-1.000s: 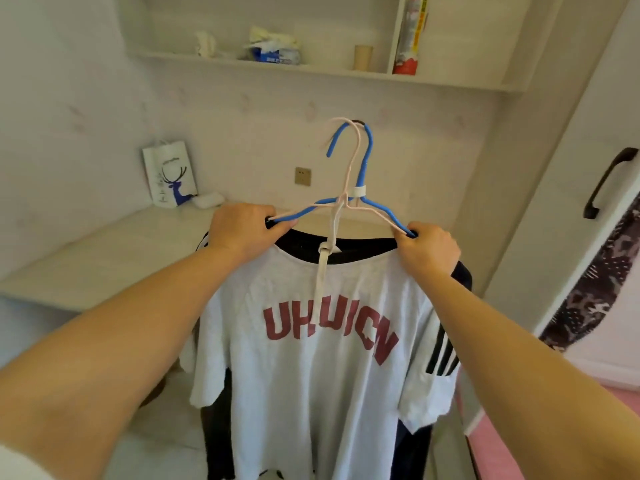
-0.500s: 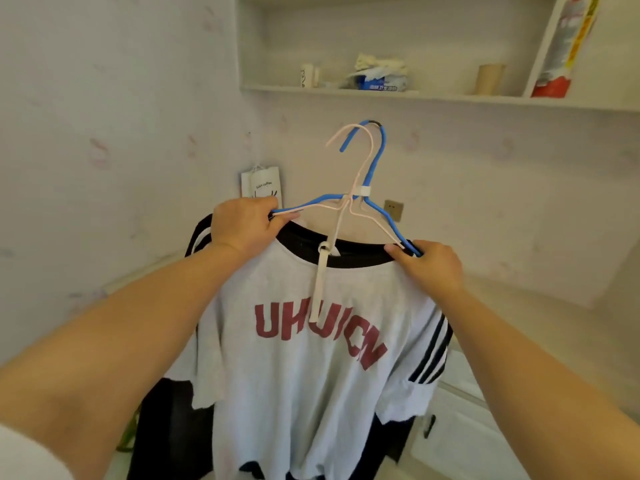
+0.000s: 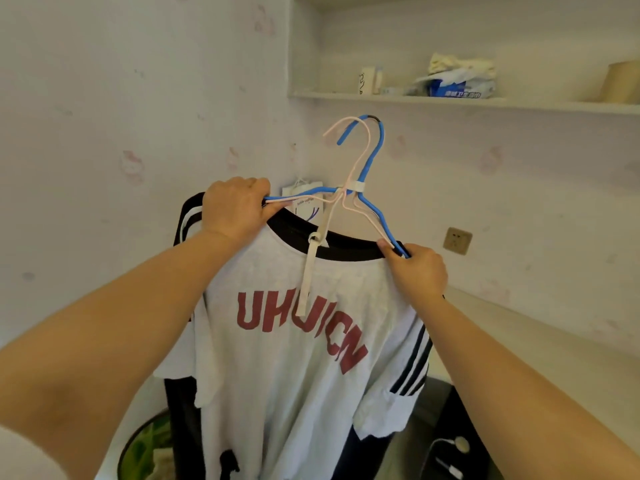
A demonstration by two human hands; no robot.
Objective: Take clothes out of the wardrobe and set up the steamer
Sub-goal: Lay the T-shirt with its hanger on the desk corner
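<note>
Shirt: my white T-shirt (image 3: pixel 294 341) hung long-ways down in front of me, red letters facing me.
Hangers: the blue hanger (image 3: pixel 372 209) and pink hanger (image 3: pixel 346 188) lay side to side, tilted lower on my right, hooks pointing up.
Left hand: my left hand (image 3: pixel 235 209) curled round the left hanger end.
Right hand: my right hand (image 3: pixel 417 271) pinched the right end.
Hidden: the dark clothes (image 3: pixel 183 427) behind were mostly covered; the shirt bottom was cut off.

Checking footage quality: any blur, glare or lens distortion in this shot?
Head view: even, soft light, no glare; wide-angle stretch swells the forearms at the lower edges; the white T-shirt, left hand and right hand are sharp; shelf items slightly soft.
</note>
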